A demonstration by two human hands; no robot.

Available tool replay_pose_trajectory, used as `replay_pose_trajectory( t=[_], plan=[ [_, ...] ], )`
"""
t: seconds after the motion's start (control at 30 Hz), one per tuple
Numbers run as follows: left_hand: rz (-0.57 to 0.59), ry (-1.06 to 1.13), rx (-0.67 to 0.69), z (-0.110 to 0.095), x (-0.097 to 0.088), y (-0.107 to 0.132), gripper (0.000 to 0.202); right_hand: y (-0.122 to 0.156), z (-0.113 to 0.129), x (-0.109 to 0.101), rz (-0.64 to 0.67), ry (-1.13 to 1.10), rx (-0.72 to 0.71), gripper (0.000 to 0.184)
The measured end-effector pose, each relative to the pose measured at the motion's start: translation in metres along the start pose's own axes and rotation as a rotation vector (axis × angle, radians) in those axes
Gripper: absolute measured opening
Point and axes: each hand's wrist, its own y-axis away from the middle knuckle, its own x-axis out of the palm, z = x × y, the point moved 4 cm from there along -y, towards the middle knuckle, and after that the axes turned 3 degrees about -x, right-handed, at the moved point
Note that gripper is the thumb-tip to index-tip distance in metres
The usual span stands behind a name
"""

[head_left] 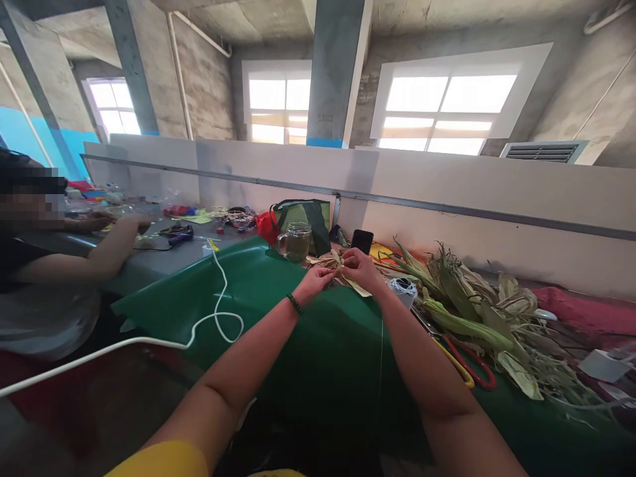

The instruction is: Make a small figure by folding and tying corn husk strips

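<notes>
Over the green mat [298, 324], my left hand [315, 281] and my right hand [362, 267] meet, fingers closed on a small bundle of dried corn husk [336, 260]. The strips fan out on both sides of my fingertips; some are hidden by the hands. A thin pale thread [381, 344] hangs down beside my right forearm. Close to my right wrist sits a spool of white string [403, 287]. Behind my hands stand a glass mug [297, 242] with a handle and a dark phone [362, 241].
A heap of corn husks [462, 311] covers the right side, with red-and-yellow-handled scissors or pliers [467, 364] at its edge. A white cable [149, 342] crosses the left. A green bag [313, 218] leans against the partition. Another person's arm [94, 255] works at the far left.
</notes>
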Motion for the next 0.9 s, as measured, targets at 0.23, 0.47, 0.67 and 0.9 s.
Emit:
replay_pose_trajectory(
  t=[0.23, 0.47, 0.67, 0.9],
  plan=[
    [-0.148, -0.593, 0.001, 0.021, -0.017, 0.034, 0.038, 0.003, -0.019, 0.013, 0.208, 0.137, 0.035, 0.008],
    [-0.174, -0.796, 0.041, 0.027, -0.024, 0.056, 0.042, 0.005, -0.034, -0.002, 0.21, 0.204, 0.085, 0.018],
    [-0.508, -0.58, 0.342, 0.007, -0.029, 0.087, 0.023, 0.003, 0.003, -0.037, -0.294, 0.218, -0.038, 0.026],
    [0.317, -0.338, 0.52, -0.01, 0.095, 0.175, 0.028, 0.054, 0.122, -0.063, -0.707, 0.099, -0.39, 0.014]
  ],
)
